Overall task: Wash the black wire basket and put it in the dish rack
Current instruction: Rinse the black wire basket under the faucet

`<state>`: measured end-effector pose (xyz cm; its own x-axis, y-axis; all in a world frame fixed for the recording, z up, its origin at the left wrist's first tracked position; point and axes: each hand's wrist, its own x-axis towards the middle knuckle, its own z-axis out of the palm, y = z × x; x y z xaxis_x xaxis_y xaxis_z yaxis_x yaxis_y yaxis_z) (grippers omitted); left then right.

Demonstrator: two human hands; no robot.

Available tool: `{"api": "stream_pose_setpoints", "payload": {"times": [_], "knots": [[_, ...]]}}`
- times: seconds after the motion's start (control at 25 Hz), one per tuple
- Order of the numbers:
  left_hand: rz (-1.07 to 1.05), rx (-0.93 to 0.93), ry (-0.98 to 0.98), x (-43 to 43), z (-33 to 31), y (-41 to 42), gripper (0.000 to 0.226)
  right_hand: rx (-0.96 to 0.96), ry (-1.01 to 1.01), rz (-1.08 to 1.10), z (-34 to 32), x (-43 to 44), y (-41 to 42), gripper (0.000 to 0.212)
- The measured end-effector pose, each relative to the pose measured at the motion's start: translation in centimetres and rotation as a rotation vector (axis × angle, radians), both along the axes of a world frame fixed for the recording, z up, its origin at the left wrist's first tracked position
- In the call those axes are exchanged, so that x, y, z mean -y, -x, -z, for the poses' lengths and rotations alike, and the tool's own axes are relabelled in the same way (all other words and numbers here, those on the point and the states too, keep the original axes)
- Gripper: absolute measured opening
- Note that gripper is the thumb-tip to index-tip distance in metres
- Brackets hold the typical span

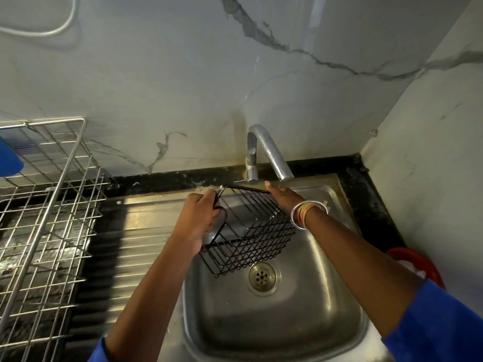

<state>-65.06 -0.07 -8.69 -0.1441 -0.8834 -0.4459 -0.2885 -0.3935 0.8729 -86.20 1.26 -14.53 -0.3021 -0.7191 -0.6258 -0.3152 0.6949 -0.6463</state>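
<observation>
While the left hand [201, 218] grips the looped wire at one end of the black wire basket [251, 231], fingers curled round it, the right hand [281, 198] lies on the basket's far rim directly under the spout of the tap [261, 152]. The back of that hand hides its fingers, so I cannot tell whether they wrap round the wire or only press on it. Bangles [308, 212] sit on the right wrist, just below and right of the tap. The basket hangs tilted between both hands, below the tap and clear of the floor of the sink [300, 322], with the drain [262, 276] further below the tap.

I judge this to be the washing step, with the basket brought up to the spout. No clear stream of water shows and no foam or sponge is in sight, so how far the wash has got is uncertain. Next, the basket likely needs turning under the spout so every side gets wet, then a shake over the sink before the carry to the dish rack [52, 205], which stands well to the left of the tap. A red object [418, 262] lies low to the right of the tap.

No brand, label or writing can be read anywhere
</observation>
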Motion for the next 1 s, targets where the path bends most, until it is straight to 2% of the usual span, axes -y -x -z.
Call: {"api": "stream_pose_setpoints", "payload": {"times": [0.12,0.24,0.36,0.48,0.56,0.68,0.84,0.92,1.0], "knots": [[-0.068,-0.034,-0.039,-0.7,0.6,-1.6,0.049,-0.023,0.02,-0.04,0.5,-0.5,0.8,0.075],[-0.17,-0.104,-0.121,-0.9,2.0,-3.0,0.049,-0.054,0.137,-0.017,0.2,-0.1,1.1,0.04],[-0.344,-0.255,-0.27,-0.8,3.4,-4.3,0.043,0.073,0.293,0.083,-0.6,0.0,1.4,0.022],[-0.43,-0.398,-0.341,-1.2,4.1,-4.6,0.041,0.107,0.447,0.118,-1.3,-0.6,1.2,0.04],[-0.459,-0.461,-0.374,-1.8,4.6,-4.7,0.041,0.13,0.474,0.114,-1.3,-1.2,1.1,0.05],[-0.467,-0.539,-0.462,-2.4,5.5,-5.3,0.044,0.094,0.43,0.01,-1.5,-1.9,1.3,0.027],[-0.445,-0.468,-0.479,-2.6,6.4,-5.5,0.048,0.154,0.372,-0.011,-1.8,-2.7,1.5,0.031],[-0.492,-0.388,-0.384,-2.7,6.5,-4.7,0.048,0.16,0.358,0.051,-1.2,-3.0,1.0,0.043],[-0.512,-0.312,-0.285,-2.7,6.5,-3.8,0.054,0.079,0.316,0.121,-0.3,-3.1,0.7,0.059]]}}
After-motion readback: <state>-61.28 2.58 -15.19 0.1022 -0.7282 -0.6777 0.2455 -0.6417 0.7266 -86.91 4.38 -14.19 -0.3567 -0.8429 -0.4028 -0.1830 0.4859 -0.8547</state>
